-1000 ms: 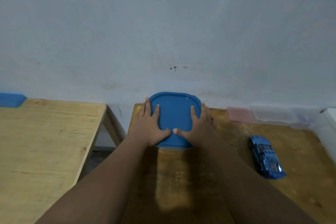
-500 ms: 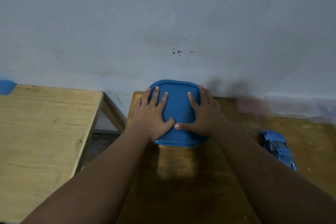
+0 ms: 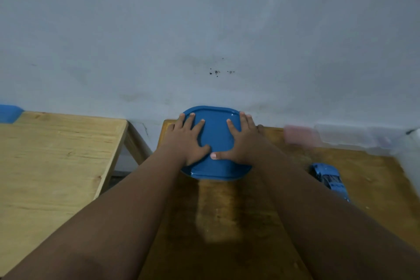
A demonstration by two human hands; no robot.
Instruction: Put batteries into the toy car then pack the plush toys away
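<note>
Now sealing: left hand and right hand lie flat, fingers spread, on the blue lid; press evenly along every rim. Toy car sits at 3 o'clock.

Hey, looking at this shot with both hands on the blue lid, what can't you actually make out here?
- Head view: whatever sits under the blue lid, hidden by the lid and both hands, left hand and right hand.
- Toy car: partly behind the right forearm, so its battery cover cannot be seen.
- Pink box by the wall: blurred.
- Plush toys: none visible.
</note>
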